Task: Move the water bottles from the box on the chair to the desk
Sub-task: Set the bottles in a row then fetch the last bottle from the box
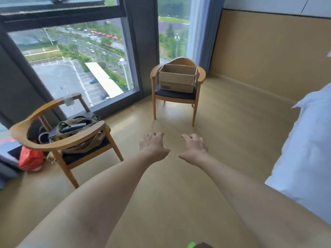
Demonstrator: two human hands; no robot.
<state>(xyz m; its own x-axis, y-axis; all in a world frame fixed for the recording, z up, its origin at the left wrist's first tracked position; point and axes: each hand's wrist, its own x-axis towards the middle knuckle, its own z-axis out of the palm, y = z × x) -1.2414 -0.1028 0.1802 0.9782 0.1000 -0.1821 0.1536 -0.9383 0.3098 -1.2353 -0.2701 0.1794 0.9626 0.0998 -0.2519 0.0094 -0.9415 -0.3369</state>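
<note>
An open brown cardboard box (176, 78) stands on the dark seat of a wooden armchair (201, 76) near the window, some way ahead of me. Its inside is hidden from here, so no water bottles show. The desk is out of view. Both my arms stretch forward over the floor. My left hand (153, 145) and my right hand (193, 147) hang side by side, palms down, fingers loosely curled, holding nothing. They are well short of the chair.
A second wooden armchair (59, 140) at the left holds an olive bag (80, 130), with a red bag (30, 160) on the floor beside it. A white bed (304, 158) fills the right edge. Tall windows (71, 59) stand behind. Wooden floor (223, 131) lies between me and the box.
</note>
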